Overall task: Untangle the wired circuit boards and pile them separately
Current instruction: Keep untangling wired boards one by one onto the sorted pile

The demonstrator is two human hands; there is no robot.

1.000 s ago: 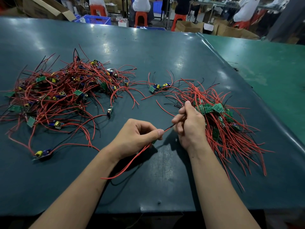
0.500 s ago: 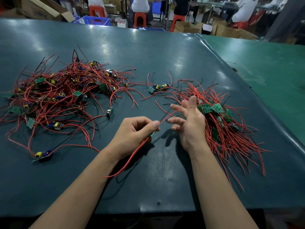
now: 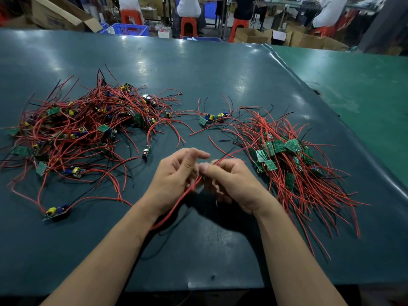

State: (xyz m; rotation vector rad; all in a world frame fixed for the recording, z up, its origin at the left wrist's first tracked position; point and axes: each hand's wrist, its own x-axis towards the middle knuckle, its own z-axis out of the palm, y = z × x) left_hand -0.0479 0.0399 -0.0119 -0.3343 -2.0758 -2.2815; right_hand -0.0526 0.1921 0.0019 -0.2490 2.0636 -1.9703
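My left hand (image 3: 174,182) and my right hand (image 3: 234,184) meet at the middle of the table, both on one red wire (image 3: 176,208) of a wired circuit board. The right thumb and forefinger pinch the wire near its upper part. It runs down past the left palm, where the lower fingers curl on it. The board itself is hidden between the hands. A tangled heap of wired boards (image 3: 84,129) lies to the left. A sorted pile (image 3: 287,164), with green boards together and wires fanned towards me, lies to the right.
The dark teal table mat (image 3: 198,257) has loose wired boards on it: a pair (image 3: 212,119) behind the hands, one (image 3: 146,151) left of them, one (image 3: 55,212) at the near left. A green table (image 3: 364,96) adjoins on the right. People on orange stools and cardboard boxes stand beyond.
My right hand, open with spread fingers half a second ago, has closed on the red wire again. Both hands have drawn together and moved slightly away from me.
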